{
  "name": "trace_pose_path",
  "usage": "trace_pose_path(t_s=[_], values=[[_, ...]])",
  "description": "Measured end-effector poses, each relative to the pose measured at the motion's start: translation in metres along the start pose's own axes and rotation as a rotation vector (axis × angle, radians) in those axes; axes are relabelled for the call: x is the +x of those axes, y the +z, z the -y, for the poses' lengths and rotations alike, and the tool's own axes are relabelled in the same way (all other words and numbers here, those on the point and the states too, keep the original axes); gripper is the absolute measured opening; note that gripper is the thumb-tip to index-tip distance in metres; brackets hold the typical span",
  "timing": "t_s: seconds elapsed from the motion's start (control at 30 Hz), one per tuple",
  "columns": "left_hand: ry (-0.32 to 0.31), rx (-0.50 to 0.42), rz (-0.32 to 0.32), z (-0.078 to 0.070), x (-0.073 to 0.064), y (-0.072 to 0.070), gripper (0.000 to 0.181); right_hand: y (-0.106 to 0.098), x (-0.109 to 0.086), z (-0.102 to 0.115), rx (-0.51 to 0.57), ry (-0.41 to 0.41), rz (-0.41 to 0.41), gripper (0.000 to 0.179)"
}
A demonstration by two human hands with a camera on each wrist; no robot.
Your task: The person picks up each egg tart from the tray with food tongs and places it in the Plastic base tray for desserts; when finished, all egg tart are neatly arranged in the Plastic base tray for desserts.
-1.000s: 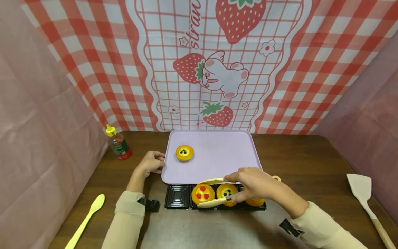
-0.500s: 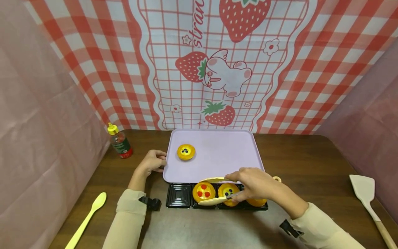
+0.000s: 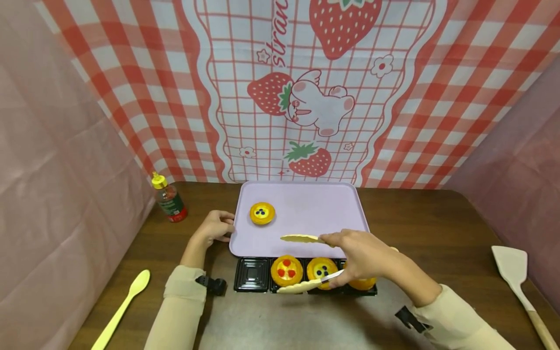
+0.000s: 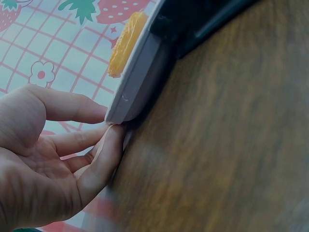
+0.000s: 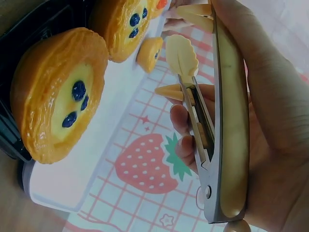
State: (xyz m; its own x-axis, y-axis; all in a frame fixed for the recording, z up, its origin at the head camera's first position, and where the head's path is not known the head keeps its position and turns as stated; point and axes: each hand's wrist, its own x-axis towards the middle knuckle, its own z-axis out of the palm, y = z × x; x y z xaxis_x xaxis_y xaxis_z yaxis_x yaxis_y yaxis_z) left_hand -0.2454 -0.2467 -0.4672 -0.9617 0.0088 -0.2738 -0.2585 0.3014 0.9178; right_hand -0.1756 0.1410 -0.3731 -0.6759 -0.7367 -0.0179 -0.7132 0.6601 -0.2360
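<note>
My left hand (image 3: 217, 226) pinches the left rim of the lilac tray (image 3: 315, 204), thumb and index finger meeting at its edge in the left wrist view. A blueberry-topped tart (image 3: 262, 213) lies on the tray. My right hand (image 3: 367, 257) holds cream-tipped tongs (image 5: 231, 121), their arms spread wide with nothing between the tips. Below them is a black sectioned container (image 3: 251, 274), its leftmost compartment bare. It bears a red-topped tart (image 3: 286, 266), a blueberry tart (image 3: 319, 267) and, at the right end, another blueberry tart (image 5: 60, 96) that my hand partly covers in the head view.
On the left lie a yellow spoon (image 3: 124, 304) and a squeeze bottle (image 3: 170, 200) with a yellow cap. A white spatula (image 3: 512, 270) is at the far right. A checked strawberry cloth (image 3: 323, 107) hangs behind the tray.
The tongs' arms have spread wider, away from either side of the red-topped tart, which stays in its compartment. The right hand has opened out with them. The left hand stays at the tray.
</note>
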Motion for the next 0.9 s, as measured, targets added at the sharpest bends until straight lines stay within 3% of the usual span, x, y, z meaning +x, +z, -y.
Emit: trace_pose_path(t_s=[0.5, 0.9], values=[[0.002, -0.014, 0.002, 0.004, 0.002, 0.000, 0.046, -0.020, 0.004, -0.004, 0.018, 0.018, -0.096, 0.100], [-0.001, -0.011, -0.002, 0.003, 0.002, 0.001, 0.047, -0.048, 0.041, -0.010, 0.009, -0.003, -0.222, 0.102]])
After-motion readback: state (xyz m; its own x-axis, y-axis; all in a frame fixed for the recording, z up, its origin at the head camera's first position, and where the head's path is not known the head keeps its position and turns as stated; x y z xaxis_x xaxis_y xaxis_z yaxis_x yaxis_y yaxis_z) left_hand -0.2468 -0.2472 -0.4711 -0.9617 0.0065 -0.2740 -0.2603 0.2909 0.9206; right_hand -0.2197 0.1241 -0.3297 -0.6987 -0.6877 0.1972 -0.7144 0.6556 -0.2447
